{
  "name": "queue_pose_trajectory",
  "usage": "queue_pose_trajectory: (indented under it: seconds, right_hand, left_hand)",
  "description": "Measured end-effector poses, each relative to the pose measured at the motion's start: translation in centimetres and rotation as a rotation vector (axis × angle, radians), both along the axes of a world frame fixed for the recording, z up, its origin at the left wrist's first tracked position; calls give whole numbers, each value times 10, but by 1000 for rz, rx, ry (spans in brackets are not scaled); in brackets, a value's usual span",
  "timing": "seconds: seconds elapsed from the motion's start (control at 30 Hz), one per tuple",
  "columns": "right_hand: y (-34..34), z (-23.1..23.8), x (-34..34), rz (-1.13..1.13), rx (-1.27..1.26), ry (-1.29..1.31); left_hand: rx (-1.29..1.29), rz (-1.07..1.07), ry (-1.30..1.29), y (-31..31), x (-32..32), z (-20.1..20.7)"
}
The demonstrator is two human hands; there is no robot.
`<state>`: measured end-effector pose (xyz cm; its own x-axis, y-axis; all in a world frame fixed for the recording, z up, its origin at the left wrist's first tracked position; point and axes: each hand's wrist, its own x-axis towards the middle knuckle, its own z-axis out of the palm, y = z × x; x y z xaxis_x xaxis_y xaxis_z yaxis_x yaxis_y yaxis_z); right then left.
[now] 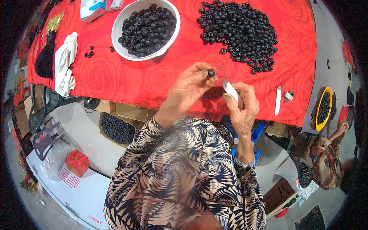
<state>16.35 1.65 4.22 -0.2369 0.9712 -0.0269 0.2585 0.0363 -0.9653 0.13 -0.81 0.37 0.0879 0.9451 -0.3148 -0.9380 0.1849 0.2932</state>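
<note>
Left hand (189,85): pinches one black piece (211,73) above red cloth (99,78). Right hand (245,105): wraps white-handled knife (231,92). Loose heap (239,32), filled white bowl (143,58) (which is finished, I cannot tell).

Here's the rose-patterned red tablecloth (97,74): white bowl (117,26) at eleven o'clock, small black pieces (239,28) heaped at two, white cloth (65,57) at nine!

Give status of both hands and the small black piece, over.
Left hand pinching black piece. Right hand gripping white-handled blade, apart from piece. Black pile beyond, touching neither hand.
</note>
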Motion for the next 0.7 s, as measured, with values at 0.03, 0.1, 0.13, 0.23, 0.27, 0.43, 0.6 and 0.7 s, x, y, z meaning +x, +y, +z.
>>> queue_pose_trajectory:
  seconds: [0.03,0.1,0.13,0.23,0.27,0.43,0.6,0.7]
  right_hand:
    - [2,2,0,45,41,-24]
    - [3,2,-1,84,83,-46]
    - [4,0,0,131,126,-37]
    - [3,-3,-1,169,196,-30]
    - [3,-2,-2,167,219,-28]
    - [4,7,-8,157,262,-121]
    - [6,2,-11,140,380,-139]
    - [4,2,-13,76,373,-109]
  left_hand:
    - [1,-4,1,0,-1,-3]
    - [85,-12,-96,-1,-3,-11]
    - [86,-17,-94,-2,-3,-13]
    - [107,-20,-103,-2,-1,-15]
    - [71,-18,-48,-1,0,-10]
    - [75,-21,5,-1,1,-9]
    - [87,-9,33,-2,2,-9]
    - [105,-9,28,-3,2,-8]
